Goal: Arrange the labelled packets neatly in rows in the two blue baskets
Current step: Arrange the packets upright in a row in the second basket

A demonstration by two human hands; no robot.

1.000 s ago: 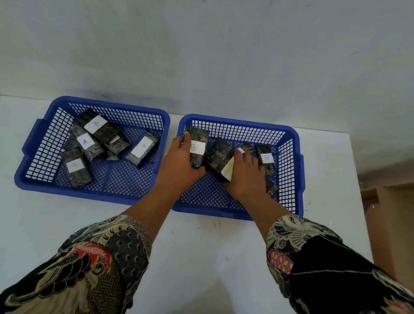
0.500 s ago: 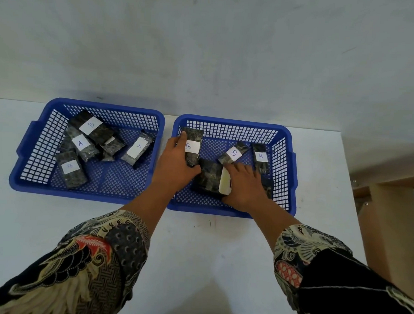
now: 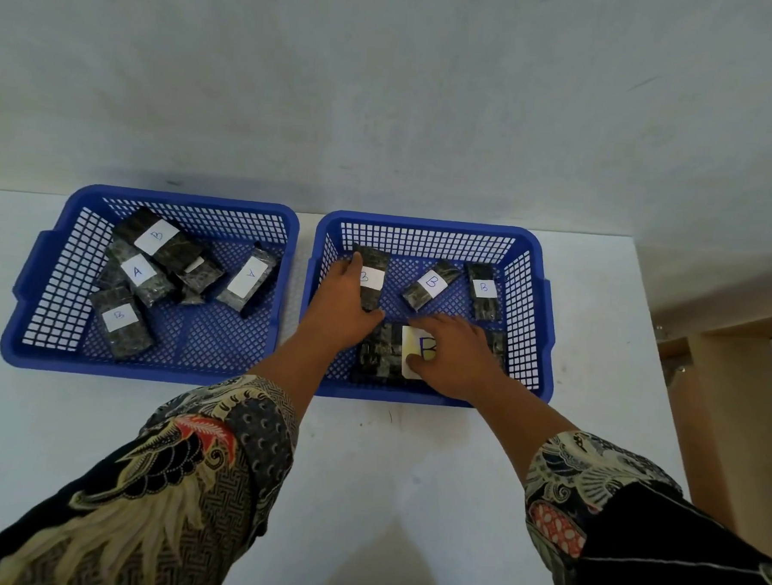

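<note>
Two blue mesh baskets stand side by side on the white table. In the right basket (image 3: 527,299), my left hand (image 3: 343,308) grips a dark packet labelled B (image 3: 373,277) at the far left. My right hand (image 3: 456,358) presses on a larger dark packet with a big B label (image 3: 383,352) near the front wall. Two more B packets lie at the back: one tilted (image 3: 430,284), one upright (image 3: 483,290). The left basket (image 3: 45,274) holds several loose packets in a jumble, labelled A (image 3: 138,274), (image 3: 248,280) and B (image 3: 157,237), (image 3: 121,318).
The white table (image 3: 366,470) stops at a right edge near a wooden frame (image 3: 718,399). A grey wall rises just behind the baskets. My patterned sleeves fill the lower corners.
My right hand has drawn the large B packet toward the basket's front wall, baring the tilted B packet behind it. My left hand stays on its B packet.
</note>
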